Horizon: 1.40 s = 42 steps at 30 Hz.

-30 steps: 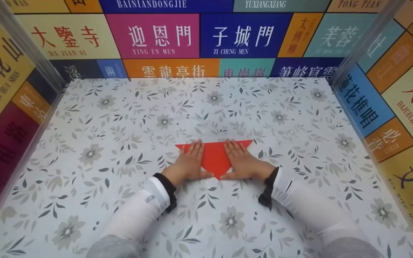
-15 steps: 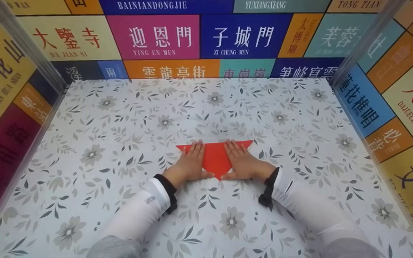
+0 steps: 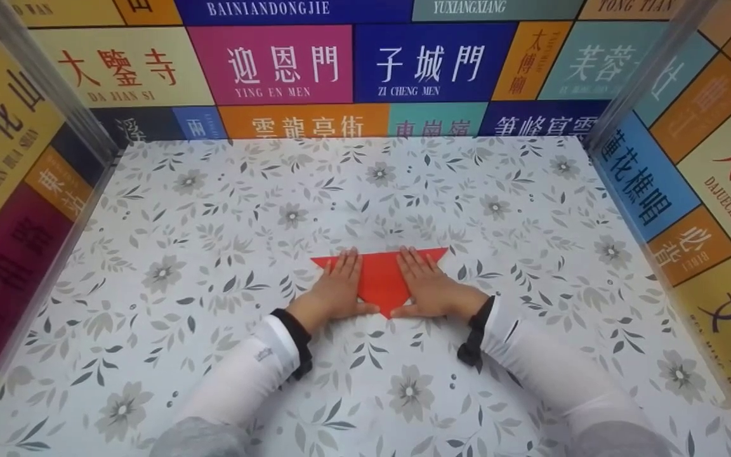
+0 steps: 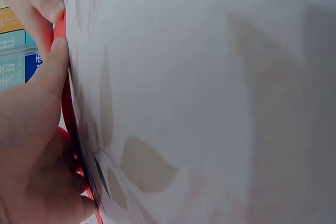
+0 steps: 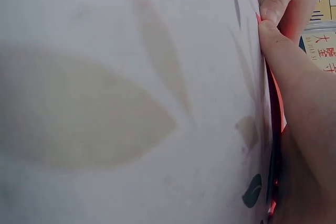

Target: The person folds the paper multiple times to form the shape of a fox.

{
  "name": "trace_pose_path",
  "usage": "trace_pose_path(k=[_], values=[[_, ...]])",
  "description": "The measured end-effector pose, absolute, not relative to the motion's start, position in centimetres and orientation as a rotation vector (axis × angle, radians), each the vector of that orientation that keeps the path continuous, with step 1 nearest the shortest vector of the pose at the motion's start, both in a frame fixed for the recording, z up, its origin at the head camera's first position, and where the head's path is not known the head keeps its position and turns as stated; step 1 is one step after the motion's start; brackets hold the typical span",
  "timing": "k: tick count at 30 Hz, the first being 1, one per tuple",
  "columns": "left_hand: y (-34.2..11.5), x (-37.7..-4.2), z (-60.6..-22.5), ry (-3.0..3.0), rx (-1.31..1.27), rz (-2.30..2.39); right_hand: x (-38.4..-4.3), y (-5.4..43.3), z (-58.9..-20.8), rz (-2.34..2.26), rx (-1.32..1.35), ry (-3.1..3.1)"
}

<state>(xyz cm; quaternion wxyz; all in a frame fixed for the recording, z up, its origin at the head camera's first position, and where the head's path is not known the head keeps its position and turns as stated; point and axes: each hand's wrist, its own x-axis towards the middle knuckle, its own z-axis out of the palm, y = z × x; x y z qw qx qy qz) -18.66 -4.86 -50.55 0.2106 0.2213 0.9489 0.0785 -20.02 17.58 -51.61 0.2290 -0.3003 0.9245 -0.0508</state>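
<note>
Head view: you have one red paper [image 3: 383,279], folded, lying on the surface [image 3: 232,209], its long straight edge away from you and its point towards you; the surface carries a grey flower-and-leaf print on all sides of the paper. Your left hand [image 3: 340,289] lies flat on the left part of the paper, fingers extended, gripping nothing. Your right hand [image 3: 430,289] lies likewise on the right part, fingers extended. Your left thumb [image 3: 367,308] and right thumb [image 3: 405,311] rest either side of the paper's near point. Two wristbands [image 3: 471,352], black, and two sleeves [image 3: 235,374], white with grey upper parts, on the near side of the paper. One wall [image 3: 270,63] of coloured lettered panels, well beyond the paper. Left wrist view: the paper seen edge-on as a thin red strip, your left thumb pressed to it, your right thumb just beside. Right wrist view: the paper again a narrow red edge, your right thumb against it, your left thumb just beyond; the remaining right fingers are mostly hidden.
</note>
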Motion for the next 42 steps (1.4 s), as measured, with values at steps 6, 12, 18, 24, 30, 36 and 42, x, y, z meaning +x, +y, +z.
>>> trace_pose_path(k=[6, 12, 18, 24, 30, 36, 42], values=[[-4.9, -18.5, -50.7, 2.663, 0.633, 0.237, -20.1, 17.5, -51.4, -0.136, -0.833, 2.539], [-5.0, -18.6, -50.8, 2.693, 0.654, 0.238, -20.2, 17.7, -51.0, -0.15, -0.86, 2.521], [-5.1, -18.7, -50.4, 2.686, 0.663, 0.245, -20.4, 17.9, -50.9, -0.142, -0.871, 2.513], [-5.3, -18.8, -50.2, 2.66, 0.643, 0.29, -20.8, 18.5, -51.0, -0.252, -0.902, 2.49], [-5.3, -18.9, -50.2, 2.663, 0.644, 0.288, -21.2, 19.4, -50.9, -0.412, -0.905, 2.424], [-5.5, -19.0, -50.1, 2.666, 0.658, 0.303, -21.4, 19.7, -51.0, -0.453, -0.909, 2.402], [-5.6, -18.9, -50.2, 2.669, 0.681, 0.275, -21.4, 19.8, -50.9, -0.485, -0.89, 2.383]])
